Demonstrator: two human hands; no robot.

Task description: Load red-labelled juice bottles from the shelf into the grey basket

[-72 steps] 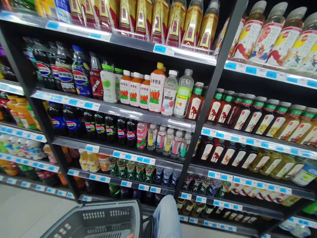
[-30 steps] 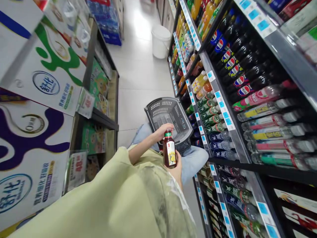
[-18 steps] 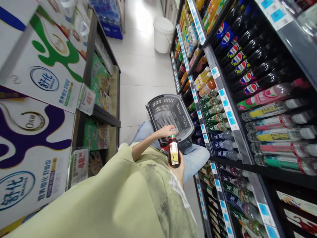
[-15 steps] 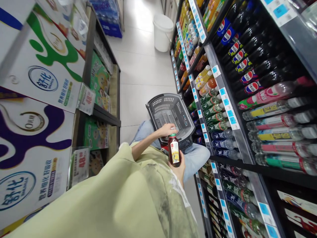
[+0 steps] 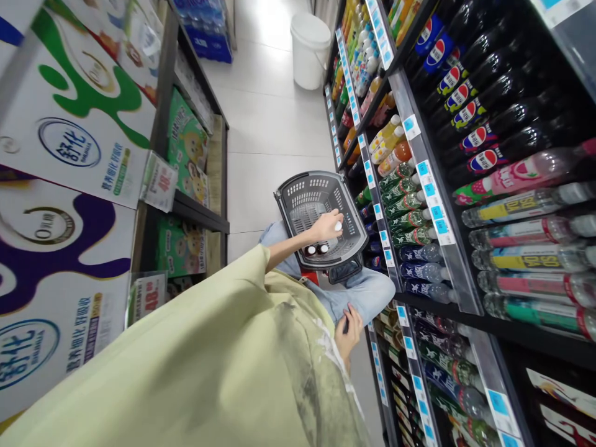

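Note:
My left hand (image 5: 328, 227) reaches into the grey shopping basket (image 5: 358, 231), fingers closed around the top of a bottle whose white cap (image 5: 338, 226) shows between them. The hand hides most of that bottle. Beside my wrist, two dark bottles with white caps (image 5: 317, 249) stand inside the basket near its close side. My right hand (image 5: 352, 329) is apart from the basket, by my jeans leg (image 5: 367, 295). Its fingers are loosely curled with a gap to the thumb, and I see nothing held in it.
Drink shelves (image 5: 435, 217) packed with several rows of bottles run close along the right. Milk cartons (image 5: 74, 143) fill a rack on the left, with price tags (image 5: 159, 180) sticking out. Farther along the aisle stand a white bucket (image 5: 310, 53) and blue-wrapped bottle packs (image 5: 205, 28).
The dark-red bottle has gone from in front of my body, where both hands held it, forward into the basket in my left hand. My right hand has let go and moved back toward my leg.

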